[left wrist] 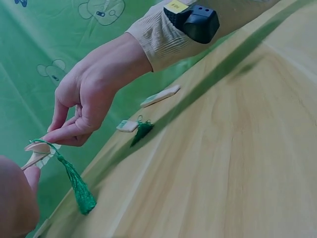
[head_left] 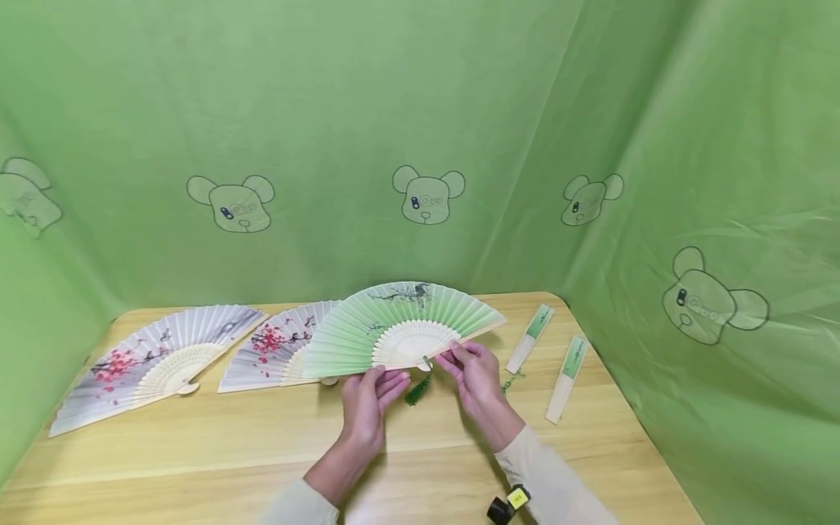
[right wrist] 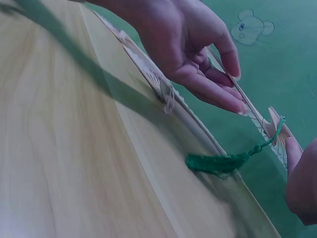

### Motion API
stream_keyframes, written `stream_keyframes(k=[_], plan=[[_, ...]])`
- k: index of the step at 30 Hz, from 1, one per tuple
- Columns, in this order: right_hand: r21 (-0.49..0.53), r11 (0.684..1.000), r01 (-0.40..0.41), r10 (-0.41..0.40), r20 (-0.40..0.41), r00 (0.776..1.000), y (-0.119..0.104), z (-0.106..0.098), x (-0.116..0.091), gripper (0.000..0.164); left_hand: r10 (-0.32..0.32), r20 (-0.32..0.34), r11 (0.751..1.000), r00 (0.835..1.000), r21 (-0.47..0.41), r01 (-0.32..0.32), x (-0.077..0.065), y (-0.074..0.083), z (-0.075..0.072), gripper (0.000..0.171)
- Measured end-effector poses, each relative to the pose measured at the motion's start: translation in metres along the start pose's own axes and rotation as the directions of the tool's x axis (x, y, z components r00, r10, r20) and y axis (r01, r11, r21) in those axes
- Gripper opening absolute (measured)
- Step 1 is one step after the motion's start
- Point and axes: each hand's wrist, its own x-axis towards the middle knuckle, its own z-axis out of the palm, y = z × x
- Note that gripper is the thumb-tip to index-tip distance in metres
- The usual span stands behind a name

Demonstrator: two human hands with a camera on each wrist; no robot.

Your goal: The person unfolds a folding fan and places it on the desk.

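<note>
Five fans are before us. Our spread green fan (head_left: pixel 394 313) is held up off the worktop (head_left: pixel 216 467), approx. mid-view for the head cam. Our L hand (head_left: pixel 367 401) pinches its lower edge at 7 o'clock; our R hand (head_left: pixel 477 375) pinches it at 4 o'clock, nr the pivot. A dk green tassel (head_left: pixel 416 391) hangs at 6 o'clock. Off at 9 o'clock we've 2 spread fans w/ red blossoms: the inner blossom fan (head_left: pixel 272 346), partly hidden behind the green one, & the outer blossom fan (head_left: pixel 154 364). Around 3 o'clock, the inner folded fan (head_left: pixel 531 337) & outer folded fan (head_left: pixel 566 379) lie apart. Green cloth (head_left: pixel 328 109) w/ bear heads rises at 12 o'clock.
</note>
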Motion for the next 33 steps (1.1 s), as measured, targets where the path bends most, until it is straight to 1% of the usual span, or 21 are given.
stream_keyframes(k=[6,10,15,20,26,33], plan=[[-0.029,1.000,0.006,-0.007,-0.028,1.000,-0.003,-0.020,0.009,0.010,-0.075,0.043,0.997,0.996,0.018,0.074,-0.001,-0.011,0.006,0.032],[-0.061,0.998,0.001,-0.004,-0.040,0.999,-0.005,-0.033,0.014,0.010,-0.129,0.061,0.991,0.990,0.035,0.127,-0.001,-0.020,0.009,0.033],[-0.119,0.993,-0.011,0.005,-0.046,0.999,-0.007,-0.047,0.019,0.013,-0.190,0.082,0.980,0.978,0.070,0.185,-0.004,-0.029,0.012,0.034],[-0.161,0.987,-0.019,0.010,-0.058,0.998,-0.010,-0.057,0.023,0.015,-0.223,0.097,0.972,0.970,0.089,0.215,-0.004,-0.036,0.016,0.036],[-0.190,0.981,-0.029,0.013,-0.081,0.997,-0.010,-0.064,0.030,0.015,-0.261,0.118,0.965,0.958,0.041,0.257,-0.002,-0.042,0.020,0.043],[-0.217,0.975,-0.057,0.036,-0.102,0.994,-0.009,-0.069,0.038,0.017,-0.322,0.106,0.945,0.941,-0.027,0.326,0.000,-0.044,0.024,0.050]])
